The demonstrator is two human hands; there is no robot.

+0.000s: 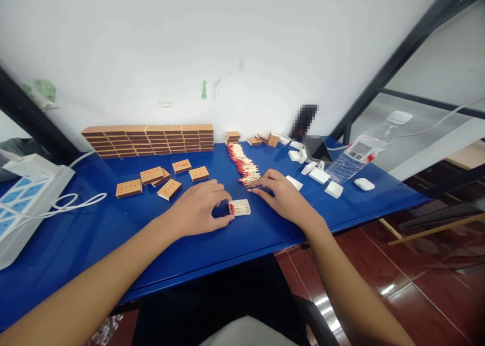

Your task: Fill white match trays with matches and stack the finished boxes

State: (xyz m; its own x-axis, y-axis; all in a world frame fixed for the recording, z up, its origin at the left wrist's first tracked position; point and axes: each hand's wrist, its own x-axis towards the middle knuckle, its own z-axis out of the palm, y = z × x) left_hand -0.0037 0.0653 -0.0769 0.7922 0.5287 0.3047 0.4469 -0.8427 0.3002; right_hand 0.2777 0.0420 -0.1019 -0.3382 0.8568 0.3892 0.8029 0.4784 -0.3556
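A white matchbox tray (pixel 245 210) lies on the blue table, partly filled with red-tipped matches. My left hand (pixel 200 207) holds its left end, thumb at the near corner and fingers at the far one. To the right and a little farther back, my right hand (pixel 278 192) has thumb and forefinger pinched together at the near end of a long heap of loose matches (pixel 244 164). Match ends show at those fingertips; how many are held is hard to make out. Several orange matchboxes (pixel 169 188) lie loose beyond my left hand.
A wall of stacked matchboxes (pixel 151 140) stands at the back left. White empty trays (pixel 319 175), a dark open container (pixel 318 149), a plastic bottle (pixel 356 154) and a white earbud case (pixel 364 184) are on the right. A power strip (pixel 34 199) with white cable is far left.
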